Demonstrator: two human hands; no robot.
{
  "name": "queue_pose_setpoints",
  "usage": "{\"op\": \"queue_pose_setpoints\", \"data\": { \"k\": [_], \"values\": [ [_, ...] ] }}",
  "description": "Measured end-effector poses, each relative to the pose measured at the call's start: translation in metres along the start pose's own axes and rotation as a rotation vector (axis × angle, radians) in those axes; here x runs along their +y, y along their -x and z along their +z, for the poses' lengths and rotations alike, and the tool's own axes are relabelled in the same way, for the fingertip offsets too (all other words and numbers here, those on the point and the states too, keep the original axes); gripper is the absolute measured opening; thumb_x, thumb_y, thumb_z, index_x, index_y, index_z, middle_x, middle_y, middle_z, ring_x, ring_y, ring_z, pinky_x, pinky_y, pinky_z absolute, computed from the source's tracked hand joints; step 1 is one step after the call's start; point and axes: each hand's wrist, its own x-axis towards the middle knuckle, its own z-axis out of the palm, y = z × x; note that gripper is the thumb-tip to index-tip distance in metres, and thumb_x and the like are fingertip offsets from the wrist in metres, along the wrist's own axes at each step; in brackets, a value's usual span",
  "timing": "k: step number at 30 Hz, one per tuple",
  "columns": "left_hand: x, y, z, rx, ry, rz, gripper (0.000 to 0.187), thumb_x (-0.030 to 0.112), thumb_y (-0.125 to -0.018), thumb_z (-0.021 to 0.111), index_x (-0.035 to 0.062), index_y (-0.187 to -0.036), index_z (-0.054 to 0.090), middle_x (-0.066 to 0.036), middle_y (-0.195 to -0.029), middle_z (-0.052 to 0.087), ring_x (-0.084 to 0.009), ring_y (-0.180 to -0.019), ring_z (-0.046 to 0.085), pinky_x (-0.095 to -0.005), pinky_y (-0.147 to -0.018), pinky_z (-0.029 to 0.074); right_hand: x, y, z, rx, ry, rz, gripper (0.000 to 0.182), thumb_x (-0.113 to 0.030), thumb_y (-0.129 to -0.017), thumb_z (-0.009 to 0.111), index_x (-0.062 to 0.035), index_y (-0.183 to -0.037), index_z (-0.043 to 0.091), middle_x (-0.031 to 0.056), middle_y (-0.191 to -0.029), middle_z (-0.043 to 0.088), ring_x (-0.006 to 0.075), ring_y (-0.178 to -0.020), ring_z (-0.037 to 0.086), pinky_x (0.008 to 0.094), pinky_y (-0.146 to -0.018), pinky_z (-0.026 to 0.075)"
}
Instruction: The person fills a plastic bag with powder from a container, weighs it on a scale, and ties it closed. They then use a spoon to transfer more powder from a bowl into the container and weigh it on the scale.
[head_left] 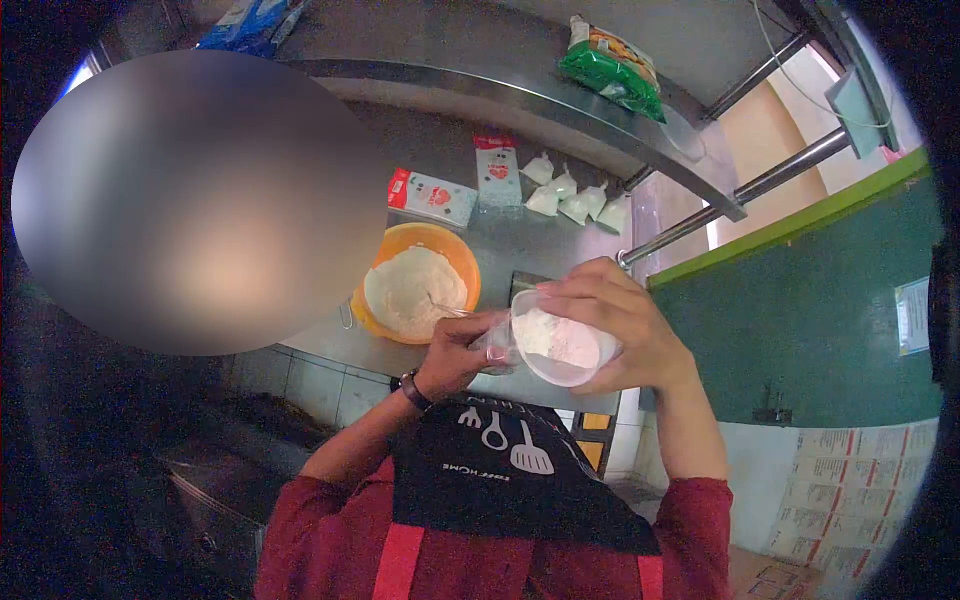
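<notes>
My right hand (630, 325) is wrapped round a translucent plastic cup (560, 375), tilted so its mouth shows white and pinkish powder (562, 340) inside. Beside the cup, my left hand (462, 355) is closed on a clear plastic bag (500, 350) near the cup's rim. A thin metal utensil (450, 309) reaches from near my left fingers toward the orange bowl (470, 265); whether I grip it is unclear. White flour (405, 280) lies in that bowl, just beyond my left hand.
Red-and-white packets (435, 198) and several small bags of white powder (575, 200) sit behind the bowl on the metal counter (500, 250). A green package (612, 75) rests on the shelf above. A large blurred area covers the upper left.
</notes>
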Motion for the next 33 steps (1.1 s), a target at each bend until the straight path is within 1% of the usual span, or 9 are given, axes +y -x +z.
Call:
{"op": "queue_pose_setpoints", "data": {
  "k": [8, 10, 15, 17, 20, 22, 25, 30, 33],
  "values": [
    [0.025, -0.001, 0.005, 0.049, 0.213, -0.103, 0.047, 0.014, -0.077, 0.076, 0.0014, -0.121, 0.064, -0.014, -0.126, 0.061, -0.0193, -0.113, 0.058, -0.0355, -0.1, 0.046, 0.014, 0.055, 0.037, 0.38, -0.162, 0.081, 0.083, -0.032, -0.048, 0.091, -0.0084, -0.119, 0.054, 0.0176, -0.121, 0.06, 0.0344, -0.108, 0.058, 0.0463, -0.094, 0.046],
    [0.029, -0.002, -0.007, 0.039, 0.12, -0.05, 0.049, 0.017, -0.077, 0.076, 0.0006, -0.121, 0.063, -0.015, -0.126, 0.061, -0.0197, -0.113, 0.058, -0.0366, -0.1, 0.046, 0.006, 0.07, 0.064, 0.81, -0.321, 0.22, 0.087, -0.034, -0.051, 0.093, -0.007, -0.12, 0.047, 0.022, -0.119, 0.057, 0.0338, -0.108, 0.058, 0.0448, -0.092, 0.05],
    [0.013, -0.013, -0.01, 0.068, 0.203, -0.114, 0.055, 0.025, -0.075, 0.076, -0.0025, -0.121, 0.062, -0.015, -0.125, 0.061, -0.0213, -0.112, 0.059, -0.0388, -0.099, 0.048, -0.008, 0.118, 0.105, 0.996, 0.0, 0.492, 0.095, -0.037, -0.053, 0.092, -0.0066, -0.125, 0.039, 0.0207, -0.119, 0.052, 0.0339, -0.112, 0.055, 0.0476, -0.094, 0.049],
    [0.018, -0.014, -0.016, 0.086, 0.047, -0.043, 0.056, 0.026, -0.075, 0.077, -0.0036, -0.12, 0.061, -0.016, -0.127, 0.06, -0.0228, -0.112, 0.06, -0.0402, -0.098, 0.049, -0.009, 0.124, 0.124, 1.22, 0.153, 0.509, 0.098, -0.037, -0.055, 0.092, -0.0068, -0.128, 0.034, 0.0209, -0.121, 0.05, 0.0343, -0.113, 0.055, 0.0475, -0.095, 0.049],
    [0.012, -0.02, -0.007, 0.051, 0.147, 0.023, 0.057, 0.026, -0.075, 0.078, -0.0031, -0.121, 0.061, -0.017, -0.127, 0.06, -0.024, -0.11, 0.061, -0.0409, -0.097, 0.05, -0.003, 0.139, 0.132, 1.084, 0.321, 0.387, 0.102, -0.037, -0.055, 0.093, -0.0079, -0.13, 0.031, 0.021, -0.126, 0.048, 0.0343, -0.114, 0.054, 0.047, -0.095, 0.049],
    [0.02, -0.02, 0.002, 0.065, 0.114, -0.036, 0.056, 0.025, -0.076, 0.078, -0.0028, -0.121, 0.06, -0.017, -0.124, 0.061, -0.0248, -0.111, 0.061, -0.0419, -0.096, 0.051, -0.009, 0.14, 0.137, 1.17, 0.342, 0.477, 0.105, -0.038, -0.052, 0.095, -0.0085, -0.13, 0.031, 0.0216, -0.128, 0.047, 0.0343, -0.115, 0.054, 0.0464, -0.096, 0.049],
    [0.029, -0.021, 0.007, 0.116, 0.023, -0.279, 0.054, 0.025, -0.077, 0.078, -0.0031, -0.12, 0.06, -0.017, -0.124, 0.061, -0.0258, -0.115, 0.059, -0.042, -0.096, 0.051, -0.008, 0.133, 0.134, 1.224, 0.231, 0.396, 0.093, -0.032, -0.057, 0.093, -0.0071, -0.127, 0.038, 0.0248, -0.123, 0.054, 0.0361, -0.11, 0.058, 0.0476, -0.092, 0.049],
    [0.015, -0.022, -0.001, -0.079, 0.191, -0.072, 0.044, 0.027, -0.077, 0.077, -0.0036, -0.106, 0.066, -0.018, -0.123, 0.062, -0.0258, -0.114, 0.059, -0.0424, -0.097, 0.05, -0.011, 0.131, 0.131, 1.134, -0.069, 0.456, 0.108, -0.036, -0.052, 0.094, 0.002, -0.134, 0.035, 0.0212, -0.127, 0.05, 0.0349, -0.117, 0.055, 0.0482, -0.1, 0.047],
    [0.018, -0.025, 0.0, -0.15, -0.082, 0.061, 0.04, 0.022, -0.077, 0.078, -0.0034, -0.106, 0.067, -0.016, -0.122, 0.063, -0.024, -0.113, 0.059, -0.0404, -0.097, 0.05, -0.017, 0.113, 0.09, 1.059, -0.192, 0.51, 0.108, -0.033, -0.052, 0.094, 0.003, -0.136, 0.036, 0.0218, -0.129, 0.05, 0.0346, -0.113, 0.057, 0.0482, -0.101, 0.046]
  ]
}}
